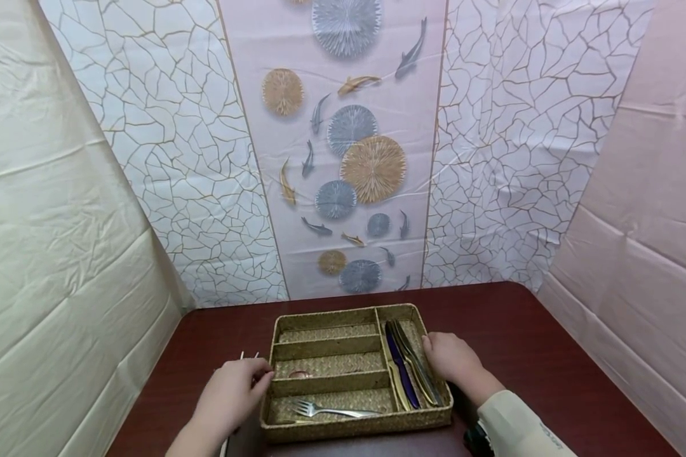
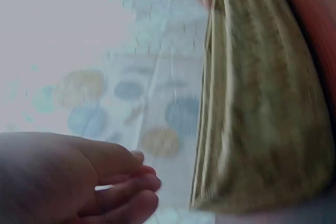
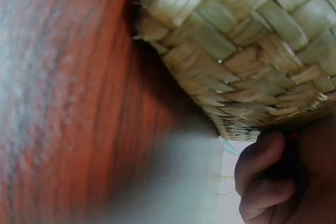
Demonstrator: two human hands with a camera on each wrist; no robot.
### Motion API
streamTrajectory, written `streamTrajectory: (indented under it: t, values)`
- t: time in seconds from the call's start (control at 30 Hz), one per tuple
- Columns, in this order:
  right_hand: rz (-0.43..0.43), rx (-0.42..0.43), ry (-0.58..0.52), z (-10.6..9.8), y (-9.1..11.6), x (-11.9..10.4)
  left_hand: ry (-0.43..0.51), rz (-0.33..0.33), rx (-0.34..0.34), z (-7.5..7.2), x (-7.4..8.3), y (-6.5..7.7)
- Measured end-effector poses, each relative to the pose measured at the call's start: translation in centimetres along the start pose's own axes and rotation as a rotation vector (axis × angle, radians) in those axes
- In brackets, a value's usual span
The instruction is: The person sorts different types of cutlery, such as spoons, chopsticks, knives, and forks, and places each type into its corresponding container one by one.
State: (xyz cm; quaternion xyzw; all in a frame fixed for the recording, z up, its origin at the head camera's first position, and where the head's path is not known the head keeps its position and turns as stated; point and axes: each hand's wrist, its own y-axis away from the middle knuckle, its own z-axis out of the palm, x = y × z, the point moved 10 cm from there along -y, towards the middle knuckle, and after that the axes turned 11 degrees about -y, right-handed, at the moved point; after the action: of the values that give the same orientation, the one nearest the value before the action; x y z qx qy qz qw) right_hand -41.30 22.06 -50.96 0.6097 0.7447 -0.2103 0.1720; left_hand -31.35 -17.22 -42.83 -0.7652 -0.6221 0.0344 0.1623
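Note:
A woven cutlery tray [image 1: 357, 428] with several compartments sits on the table at its near middle. My right hand [image 1: 454, 358] grips its right wall; in the right wrist view, curled fingers [image 3: 262, 166] show against the weave. Beside the left wall is my left hand [image 1: 234, 387], its fingers loosely bent and holding nothing; the left wrist view shows a gap between it and the tray [image 2: 262, 103]. A silver fork [image 1: 326, 409] lies in the front compartment. The right compartment holds a purple-handled knife [image 1: 401, 368] among gold and dark cutlery. A coppery piece [image 1: 300, 374] is mostly hidden in the middle compartment.
Thin white tips [image 1: 256, 355] poke out behind my left hand, which hides the rest. The dark red table [image 1: 509, 330] has rounded far corners. Patterned cloth [image 1: 349, 247] hangs along its back, and pale cloth [image 1: 646, 285] hangs at both sides.

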Motion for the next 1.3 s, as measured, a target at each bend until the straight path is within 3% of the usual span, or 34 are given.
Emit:
streamTrajectory:
  t: [0.13, 0.23, 0.5, 0.83, 1.3]
  values:
    - [0.011, -0.008, -0.012, 0.0, 0.0, 0.0, -0.034, -0.111, -0.105, 1.4, -4.1, 0.6]
    - [0.021, -0.011, -0.017, 0.0, 0.1, 0.0, -0.054, -0.159, -0.174, 2.6, -6.5, 1.1]
    - [0.032, -0.006, -0.012, 0.1, 0.1, 0.1, -0.053, -0.203, -0.236, 5.0, -10.0, 2.2]
    - [0.028, 0.001, -0.018, 0.2, -0.1, 0.4, -0.044, -0.2, -0.236, 5.7, -10.2, 2.2]
    - [0.009, 0.015, -0.004, 0.2, -0.2, 0.5, -0.1, -0.186, -0.224, 5.8, -9.8, 2.4]
